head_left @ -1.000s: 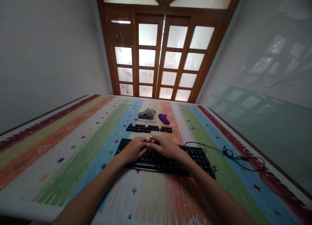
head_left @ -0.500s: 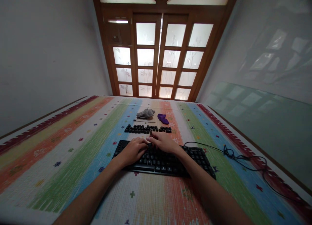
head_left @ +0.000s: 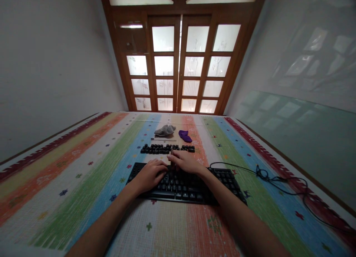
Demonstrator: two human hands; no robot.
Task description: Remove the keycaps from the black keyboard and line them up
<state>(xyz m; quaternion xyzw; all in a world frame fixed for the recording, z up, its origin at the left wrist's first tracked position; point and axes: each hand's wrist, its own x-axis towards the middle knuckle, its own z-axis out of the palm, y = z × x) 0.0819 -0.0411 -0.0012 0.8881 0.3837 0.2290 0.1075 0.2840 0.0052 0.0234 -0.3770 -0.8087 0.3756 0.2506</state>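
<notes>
Grip: your right hand (head_left: 185, 162), pinching a slim upright tool (head_left: 171, 153); your left hand (head_left: 151, 174), fingers bent over the keyboard (head_left: 178, 195), contents cannot be told. Striped tablecloth (head_left: 169, 227): extends beyond both keyboard ends. Keyboard: beneath both hands; cable off its far edge, rightward. Step, judged: tool work among keys, calling for steadiness. Black keycaps (head_left: 158, 150): rowed just beyond, limiting forward room.

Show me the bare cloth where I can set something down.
Most room: the tablecloth left of the keyboard and left forearm. Smaller patches: near-side cloth between that forearm and the right forearm, and beyond the grey cloth and purple cloth. Crowded: the keyboard under left hand and right hand, the loose keycaps behind it, and the tangled cable to the right.
</notes>
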